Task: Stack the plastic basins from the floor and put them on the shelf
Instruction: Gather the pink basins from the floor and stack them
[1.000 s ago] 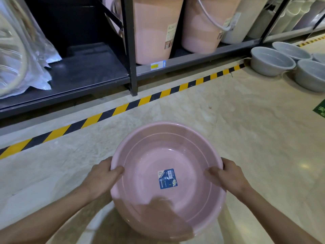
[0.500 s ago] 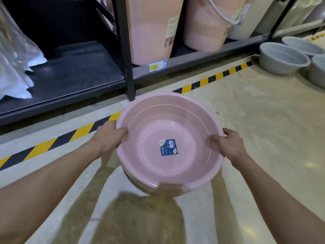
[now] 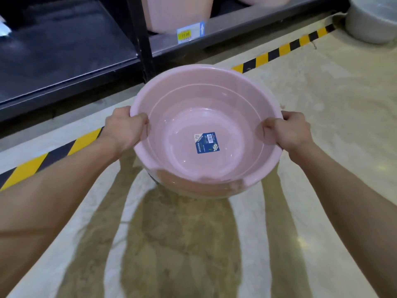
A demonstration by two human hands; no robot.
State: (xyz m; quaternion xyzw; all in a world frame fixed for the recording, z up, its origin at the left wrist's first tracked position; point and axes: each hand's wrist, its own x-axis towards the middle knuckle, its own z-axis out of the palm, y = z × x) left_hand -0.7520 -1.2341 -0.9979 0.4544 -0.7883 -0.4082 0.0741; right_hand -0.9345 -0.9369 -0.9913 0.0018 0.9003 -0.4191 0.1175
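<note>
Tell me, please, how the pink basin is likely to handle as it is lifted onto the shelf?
The pink basin is probably light: the left hand and right hand carry it by thumbs hooked over opposite sides of the rim. Its thin plastic wall may flex a little. The glossy inside suggests a slippery surface, so the rim grip seems wise. The shelf looks flat, so tipping seems unlikely.

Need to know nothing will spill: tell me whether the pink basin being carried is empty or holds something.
Empty. The pink basin, held mouth up by the left hand and right hand, shows a bare floor with only a blue label.
</note>
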